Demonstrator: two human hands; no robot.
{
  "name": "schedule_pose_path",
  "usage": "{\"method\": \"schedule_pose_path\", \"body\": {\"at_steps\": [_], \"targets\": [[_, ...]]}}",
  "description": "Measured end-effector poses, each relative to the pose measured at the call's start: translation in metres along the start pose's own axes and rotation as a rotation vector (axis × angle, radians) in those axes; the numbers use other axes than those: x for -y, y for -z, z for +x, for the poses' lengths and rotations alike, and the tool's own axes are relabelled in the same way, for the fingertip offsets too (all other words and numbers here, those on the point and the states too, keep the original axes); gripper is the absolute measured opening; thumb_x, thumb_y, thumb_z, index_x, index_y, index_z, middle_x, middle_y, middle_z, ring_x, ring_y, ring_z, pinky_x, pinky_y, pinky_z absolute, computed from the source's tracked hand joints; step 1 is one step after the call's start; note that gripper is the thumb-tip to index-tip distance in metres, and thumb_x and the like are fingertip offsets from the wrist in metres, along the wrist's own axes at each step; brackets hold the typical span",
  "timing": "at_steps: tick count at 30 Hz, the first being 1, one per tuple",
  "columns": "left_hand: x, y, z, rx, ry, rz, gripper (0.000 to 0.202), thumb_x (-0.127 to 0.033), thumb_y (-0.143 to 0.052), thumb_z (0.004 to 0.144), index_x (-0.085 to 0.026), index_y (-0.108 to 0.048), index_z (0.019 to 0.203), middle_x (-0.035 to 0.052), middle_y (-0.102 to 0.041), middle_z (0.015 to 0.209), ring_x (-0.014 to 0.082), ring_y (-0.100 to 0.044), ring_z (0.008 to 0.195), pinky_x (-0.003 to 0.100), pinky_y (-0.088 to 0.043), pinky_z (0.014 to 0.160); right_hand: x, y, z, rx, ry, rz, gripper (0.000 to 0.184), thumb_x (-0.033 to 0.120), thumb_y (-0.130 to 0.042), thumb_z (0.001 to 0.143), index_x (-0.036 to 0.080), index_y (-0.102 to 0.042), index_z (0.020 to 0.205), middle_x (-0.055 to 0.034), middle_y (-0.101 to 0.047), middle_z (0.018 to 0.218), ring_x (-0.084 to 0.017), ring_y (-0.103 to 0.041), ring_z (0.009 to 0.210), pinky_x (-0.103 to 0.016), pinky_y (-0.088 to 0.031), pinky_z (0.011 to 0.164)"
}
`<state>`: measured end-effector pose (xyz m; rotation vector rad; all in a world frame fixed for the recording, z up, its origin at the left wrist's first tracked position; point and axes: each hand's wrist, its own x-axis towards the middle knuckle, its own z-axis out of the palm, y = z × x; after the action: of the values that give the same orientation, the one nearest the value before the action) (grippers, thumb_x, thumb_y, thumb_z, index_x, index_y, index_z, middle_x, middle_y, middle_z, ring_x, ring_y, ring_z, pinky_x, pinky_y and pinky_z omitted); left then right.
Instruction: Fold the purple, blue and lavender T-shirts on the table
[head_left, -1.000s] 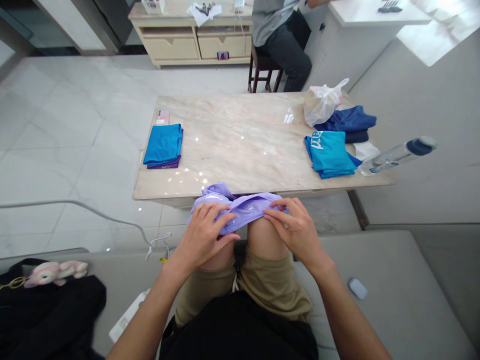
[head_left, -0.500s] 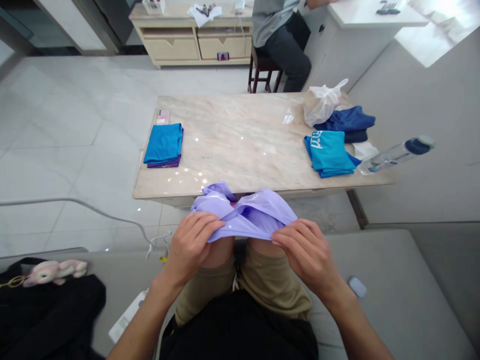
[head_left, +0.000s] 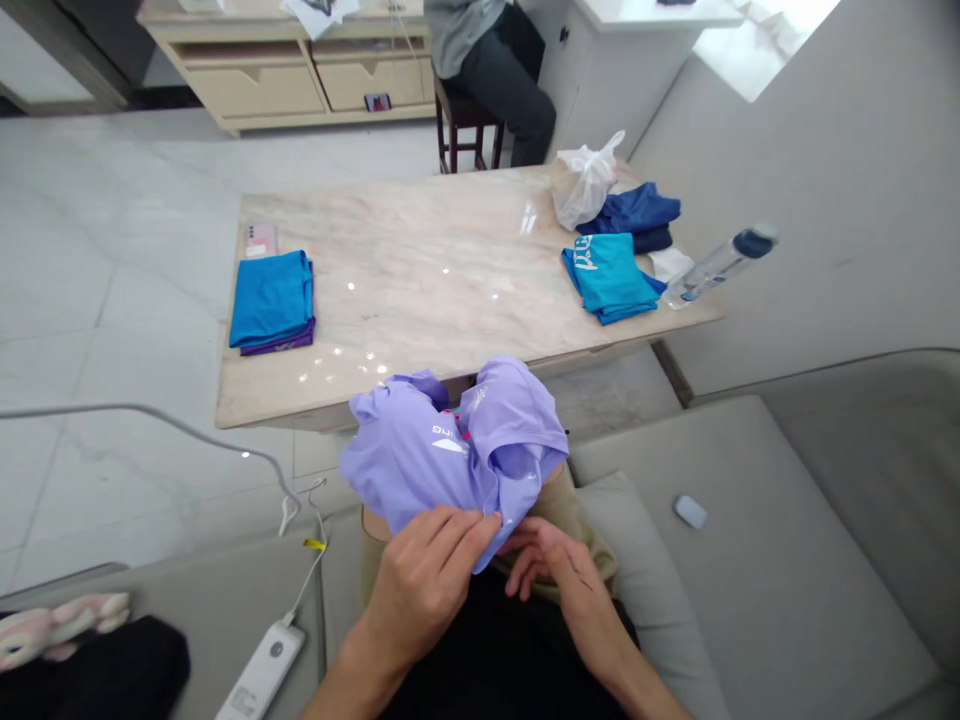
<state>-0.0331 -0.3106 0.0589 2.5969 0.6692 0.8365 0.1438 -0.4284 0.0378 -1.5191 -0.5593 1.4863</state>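
Note:
A lavender T-shirt (head_left: 420,450) with white print lies bunched over my knees, against the table's near edge. My left hand (head_left: 431,565) pinches the shirt's near edge between thumb and fingers. Just to the right of that edge is my right hand (head_left: 559,575), palm turned partly up. Its fingers are loosely bent and apart, and the fingertips by the cloth are partly hidden, touching or very close to it.
On the marble-topped table (head_left: 390,240) are folded blue clothes (head_left: 274,295) at left, folded teal clothes (head_left: 615,280), a plastic bag (head_left: 585,185) and a tilted bottle (head_left: 716,270) at right. A power strip (head_left: 262,670) lies on the sofa. A person (head_left: 495,80) sits beyond.
Both hands have come closer to my body and together. My right hand has left the shirt's right corner. The shirt now hangs looser, showing its print. The view has shifted right.

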Motion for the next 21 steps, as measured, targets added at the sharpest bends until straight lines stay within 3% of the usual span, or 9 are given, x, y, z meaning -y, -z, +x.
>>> {"method": "schedule_pose_path", "body": {"at_steps": [5,9,12,16,18,21], "targets": [[0.001,-0.007,-0.005,-0.039,-0.015,-0.022,0.037,-0.001,-0.046,0.102,-0.019,-0.072,0.121,0.0041,-0.082,0.096,0.018,-0.076,0.08,0.029,-0.061,0.072,0.015,-0.035,0.055,-0.189,0.161,0.047,0.063,0.078,-0.074,0.09,0.018,-0.075,0.11,-0.0073,-0.077,0.1,-0.026,-0.071,0.1,-0.037,-0.06,0.095],[0.018,-0.007,-0.004,-0.073,0.051,0.028,0.035,-0.01,-0.047,0.106,-0.017,-0.066,0.135,0.0089,-0.083,0.113,0.0223,-0.081,0.099,0.034,-0.068,0.085,0.05,-0.058,0.122,-0.247,0.339,-0.091,0.065,0.078,-0.081,0.074,0.017,-0.074,0.095,-0.009,-0.076,0.094,-0.028,-0.07,0.093,-0.041,-0.059,0.09],[0.032,0.009,-0.006,-0.129,0.151,0.055,0.033,-0.023,-0.057,0.108,-0.02,-0.063,0.141,0.0104,-0.081,0.125,0.0248,-0.08,0.112,0.039,-0.068,0.095,0.102,-0.068,0.17,-0.201,0.527,-0.21,0.053,0.073,-0.073,0.081,0.02,-0.071,0.086,-0.0061,-0.074,0.087,-0.025,-0.067,0.084,-0.039,-0.058,0.086],[0.047,0.042,-0.016,-0.225,0.351,0.006,0.024,-0.027,-0.056,0.11,-0.024,-0.07,0.13,0.0089,-0.08,0.122,0.0225,-0.078,0.113,0.036,-0.066,0.098,0.198,-0.091,0.218,-0.164,0.702,-0.321,0.045,0.067,-0.07,0.086,0.022,-0.064,0.079,-0.0036,-0.071,0.084,-0.023,-0.064,0.086,-0.037,-0.057,0.088],[0.056,0.058,-0.022,-0.287,0.427,0.017,0.023,-0.028,-0.056,0.11,-0.024,-0.072,0.127,0.009,-0.079,0.12,0.0227,-0.078,0.11,0.037,-0.065,0.097,0.244,-0.113,0.22,-0.058,0.82,-0.356,0.041,0.061,-0.067,0.093,0.022,-0.064,0.085,-0.0033,-0.072,0.091,-0.021,-0.065,0.089,-0.035,-0.056,0.091],[0.075,0.083,-0.032,-0.41,0.515,0.054,0.024,-0.031,-0.057,0.11,-0.023,-0.07,0.128,0.0093,-0.078,0.118,0.0225,-0.077,0.104,0.038,-0.065,0.092,0.293,-0.148,0.192,0.445,0.982,-0.527,0.032,0.052,-0.064,0.102,0.021,-0.067,0.098,-0.0015,-0.072,0.098,-0.018,-0.064,0.091,-0.032,-0.057,0.091]]}}
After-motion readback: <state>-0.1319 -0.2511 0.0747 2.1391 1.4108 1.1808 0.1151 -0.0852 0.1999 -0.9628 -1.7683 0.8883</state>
